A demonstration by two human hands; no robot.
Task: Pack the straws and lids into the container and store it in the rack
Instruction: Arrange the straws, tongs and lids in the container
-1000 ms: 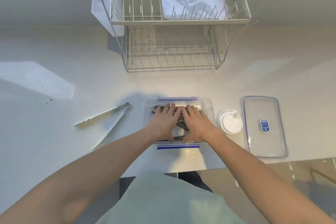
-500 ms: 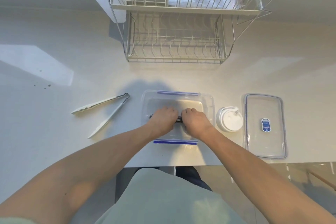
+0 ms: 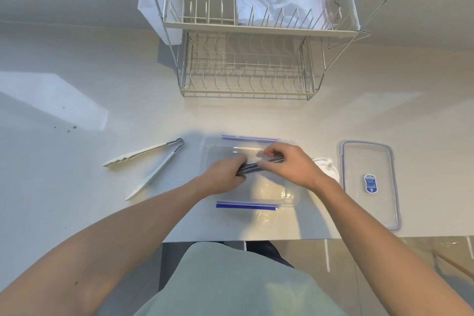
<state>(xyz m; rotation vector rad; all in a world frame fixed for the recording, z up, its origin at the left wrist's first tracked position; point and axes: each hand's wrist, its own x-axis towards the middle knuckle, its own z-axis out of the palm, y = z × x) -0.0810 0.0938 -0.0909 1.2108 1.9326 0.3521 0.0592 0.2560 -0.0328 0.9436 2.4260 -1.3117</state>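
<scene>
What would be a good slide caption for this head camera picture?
Both hands, left and right, grip a bundle of dark straws over the clear container, tongs alongside.

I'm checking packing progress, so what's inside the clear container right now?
Inside the clear container only a bundle of dark straws shows, gripped by the left hand and right hand. The hands hide the floor beneath them.
</scene>
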